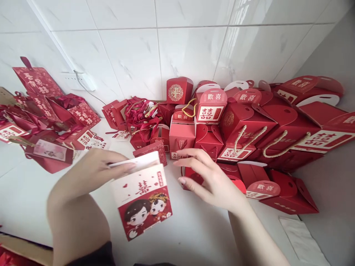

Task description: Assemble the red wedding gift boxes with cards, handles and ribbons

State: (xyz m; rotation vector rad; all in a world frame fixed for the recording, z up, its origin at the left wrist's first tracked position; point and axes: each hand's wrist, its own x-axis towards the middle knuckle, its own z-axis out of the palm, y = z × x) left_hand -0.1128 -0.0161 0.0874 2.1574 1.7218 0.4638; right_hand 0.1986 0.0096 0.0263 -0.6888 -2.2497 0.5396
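Note:
My left hand [101, 168] grips the upper edge of a paper gift box [143, 207], fingers closed over its white top. Its front is white above and red below, with two cartoon figures and a red double-happiness sign. The box tilts a little above the white counter. To its right, my right hand [208, 177] is held apart from it, fingers spread and nothing in them. Just behind that hand stand red candy boxes, among them a pink-fronted box [182, 133]. A small patterned red box [151, 151] sits behind the held one.
Red boxes with rope handles [246, 129] are stacked along the tiled wall to the right. Triangular red boxes with ribbons [48, 153] crowd the left. A ribbon pile [141, 111] lies at the back middle. White paper [302, 236] rests at the right, and a wall socket [79, 81] holds a cable.

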